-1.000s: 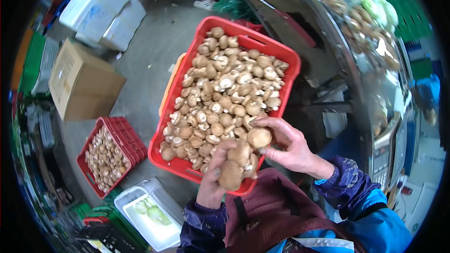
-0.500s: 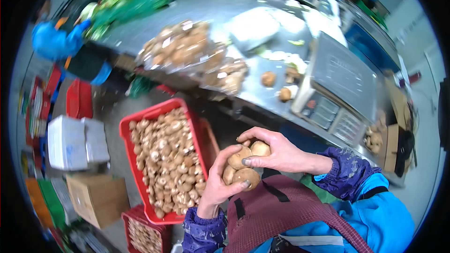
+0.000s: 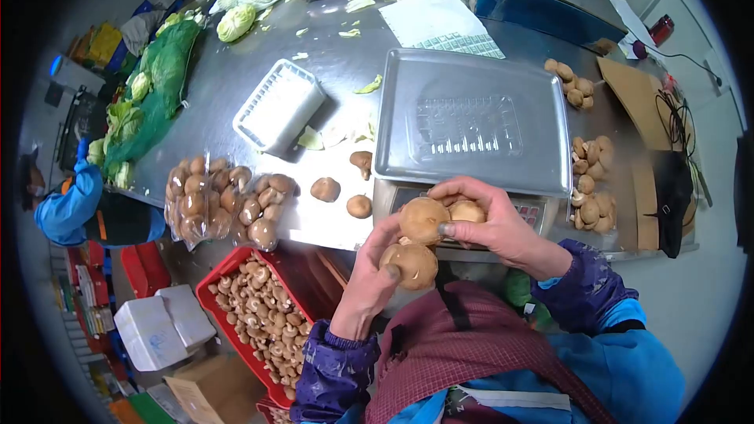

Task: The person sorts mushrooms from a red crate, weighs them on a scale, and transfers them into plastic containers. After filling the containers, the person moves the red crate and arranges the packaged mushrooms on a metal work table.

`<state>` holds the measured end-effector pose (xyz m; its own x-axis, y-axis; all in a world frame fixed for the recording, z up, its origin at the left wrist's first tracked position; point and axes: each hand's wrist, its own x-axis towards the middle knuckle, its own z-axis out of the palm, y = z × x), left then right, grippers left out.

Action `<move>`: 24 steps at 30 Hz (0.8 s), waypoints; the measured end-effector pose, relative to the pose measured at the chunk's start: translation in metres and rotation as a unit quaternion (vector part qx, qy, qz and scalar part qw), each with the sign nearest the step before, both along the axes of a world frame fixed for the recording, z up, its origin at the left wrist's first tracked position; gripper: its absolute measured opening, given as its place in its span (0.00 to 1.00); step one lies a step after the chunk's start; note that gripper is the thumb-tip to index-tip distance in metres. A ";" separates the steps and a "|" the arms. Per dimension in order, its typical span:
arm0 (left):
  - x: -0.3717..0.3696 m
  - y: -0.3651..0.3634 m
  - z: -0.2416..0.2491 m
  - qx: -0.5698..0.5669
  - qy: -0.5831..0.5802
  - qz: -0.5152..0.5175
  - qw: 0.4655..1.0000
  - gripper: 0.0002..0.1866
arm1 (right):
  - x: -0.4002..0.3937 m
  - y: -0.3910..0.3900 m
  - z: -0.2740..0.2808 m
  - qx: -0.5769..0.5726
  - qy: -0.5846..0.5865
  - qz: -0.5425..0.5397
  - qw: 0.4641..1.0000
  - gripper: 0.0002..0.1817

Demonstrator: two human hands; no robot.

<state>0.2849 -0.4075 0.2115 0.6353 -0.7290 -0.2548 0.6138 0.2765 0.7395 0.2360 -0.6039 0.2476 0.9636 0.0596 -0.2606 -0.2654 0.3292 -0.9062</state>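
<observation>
Both of my hands are in front of the scale, close together. My left hand [image 3: 367, 279] is closed around brown mushrooms [image 3: 411, 265], with its thumb on the lower one. In my right hand [image 3: 495, 224] are more mushrooms [image 3: 424, 220], touching those in the left. Just beyond my hands is a scale with a metal pan [image 3: 471, 122]. Loose mushrooms [image 3: 325, 189] lie left of it on the steel table [image 3: 322, 55]. Wrapped packs of mushrooms [image 3: 206, 198] rest near the table's front edge.
Below the table stands a red crate of mushrooms [image 3: 263, 314]. A stack of white trays [image 3: 280, 107] sits left of the scale, mushroom piles [image 3: 593, 180] to its right. Another person [image 3: 75, 196] is at the far left, near cabbages in green netting [image 3: 165, 71].
The view has turned toward the table, so the scale now lies straight ahead of my hands. The mushrooms remain in both hands, and the left-hand ones sit a little lower.
</observation>
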 end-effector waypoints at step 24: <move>-0.118 0.204 -0.046 -0.019 0.206 0.227 0.952 0.26 | 0.005 0.186 -0.043 -0.213 -0.014 0.315 0.925 0.16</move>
<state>0.1672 -0.2031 0.1656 0.7385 -0.4173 -0.5296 0.6610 0.6034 0.4461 0.2414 -0.4178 0.2042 0.7787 0.5094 -0.3663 -0.2582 -0.2720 -0.9270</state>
